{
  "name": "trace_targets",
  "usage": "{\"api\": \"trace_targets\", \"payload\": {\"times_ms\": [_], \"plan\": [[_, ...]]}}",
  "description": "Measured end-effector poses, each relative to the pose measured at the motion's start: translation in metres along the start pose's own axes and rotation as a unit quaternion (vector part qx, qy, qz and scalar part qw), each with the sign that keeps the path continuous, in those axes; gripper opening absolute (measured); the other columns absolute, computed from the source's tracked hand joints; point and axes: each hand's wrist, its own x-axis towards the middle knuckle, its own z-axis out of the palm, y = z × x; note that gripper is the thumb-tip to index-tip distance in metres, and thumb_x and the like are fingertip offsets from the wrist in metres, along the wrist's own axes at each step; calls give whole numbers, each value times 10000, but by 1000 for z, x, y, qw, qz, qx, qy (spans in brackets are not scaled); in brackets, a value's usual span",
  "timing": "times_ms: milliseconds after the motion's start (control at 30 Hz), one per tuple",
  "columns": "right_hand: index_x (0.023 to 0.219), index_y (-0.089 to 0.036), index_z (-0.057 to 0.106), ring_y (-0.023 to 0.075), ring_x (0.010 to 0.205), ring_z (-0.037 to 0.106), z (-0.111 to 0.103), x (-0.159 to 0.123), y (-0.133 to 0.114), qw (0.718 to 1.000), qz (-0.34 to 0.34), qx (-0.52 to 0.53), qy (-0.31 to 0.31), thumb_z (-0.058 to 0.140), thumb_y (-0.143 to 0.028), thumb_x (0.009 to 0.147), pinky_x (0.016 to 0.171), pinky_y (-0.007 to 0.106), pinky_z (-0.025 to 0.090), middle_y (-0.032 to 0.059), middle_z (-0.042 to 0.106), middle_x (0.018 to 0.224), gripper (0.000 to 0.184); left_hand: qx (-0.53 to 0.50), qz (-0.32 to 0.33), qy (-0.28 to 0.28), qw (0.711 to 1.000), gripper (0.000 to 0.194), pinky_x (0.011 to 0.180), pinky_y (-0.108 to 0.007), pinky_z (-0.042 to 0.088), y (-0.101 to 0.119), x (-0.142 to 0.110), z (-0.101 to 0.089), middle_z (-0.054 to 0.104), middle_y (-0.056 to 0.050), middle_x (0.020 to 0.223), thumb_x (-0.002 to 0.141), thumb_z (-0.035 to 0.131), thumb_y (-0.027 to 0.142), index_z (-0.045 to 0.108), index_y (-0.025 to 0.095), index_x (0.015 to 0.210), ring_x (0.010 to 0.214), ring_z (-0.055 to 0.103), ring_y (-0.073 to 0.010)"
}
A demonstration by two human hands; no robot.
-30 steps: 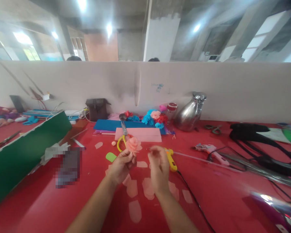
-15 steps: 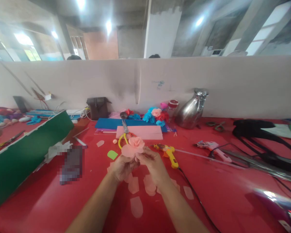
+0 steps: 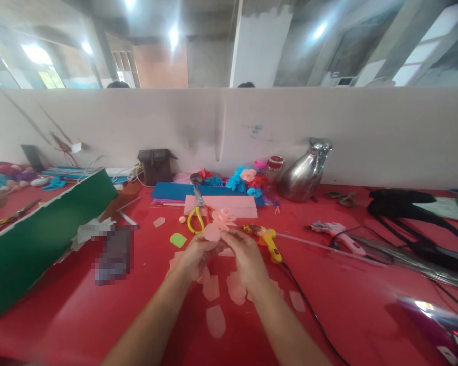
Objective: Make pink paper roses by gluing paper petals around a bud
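Left hand (image 3: 197,256) and right hand (image 3: 248,256) met above the red tabletop (image 3: 80,315), their fingertips close together at the underside of a pink paper flower (image 3: 224,216). Left grip: narrow, thumb and fingers pinched at the flower's base. Right grip: also narrow, thumb and fingers at the near edge of the flower, beside a broad, rounded petal (image 3: 212,233) that faced the wearer. Exact contact of the fingertips could not be told, as the hands hid it. Flower position: between the two hands, raised off the table, bloom upward.

Loose pink petal pieces (image 3: 216,321) lay below and around the wrists, some overlapping in small stacks. Scissors (image 3: 199,197) with a yellow handle loop lay just beyond the flower, blades pointing away. A lime-green piece (image 3: 178,240) lay left of the left hand. A yellow glue gun (image 3: 269,241) lay to the right of the right hand, nozzle toward the flower, its black cord (image 3: 305,295) running toward the near edge.

Farther back: folded pink paper (image 3: 232,206) over a blue sheet (image 3: 168,191); finished paper flowers (image 3: 248,180) in blue, red and pink behind these; a metal jug (image 3: 303,173) to their right, near the pale partition (image 3: 366,132).
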Motion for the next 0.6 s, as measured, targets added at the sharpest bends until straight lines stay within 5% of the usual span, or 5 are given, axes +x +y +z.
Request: {"api": "trace_targets", "payload": {"times_ms": [233, 367, 600], "plan": [[741, -188, 705, 182, 768, 601, -5, 3, 3, 997, -22, -51, 57, 734, -312, 618, 767, 316, 431, 6, 691, 749, 177, 36, 90, 41, 994, 291, 683, -238, 446, 14, -10, 6, 605, -21, 958, 635, 613, 154, 580, 219, 917, 838, 567, -147], [761, -201, 709, 189, 788, 602, -7, 5, 7, 996, -34, -63, 58, 718, -308, 629, 781, 317, 423, 5, 700, 775, 171, 105, 133, 71, 983, 289, 703, -223, 423, 14, -11, 8, 587, -18, 927, 669, 682, 243, 559, 218, 929, 824, 552, -128], [756, -204, 707, 181, 760, 594, -8, 6, 7, 994, -32, -72, 69, 715, -304, 624, 755, 306, 419, 1, 694, 748, 167, 134, 119, 73, 981, 246, 706, -243, 428, 16, -11, 7, 584, -21, 949, 716, 638, 304, 571, 219, 938, 833, 551, -141]]}}
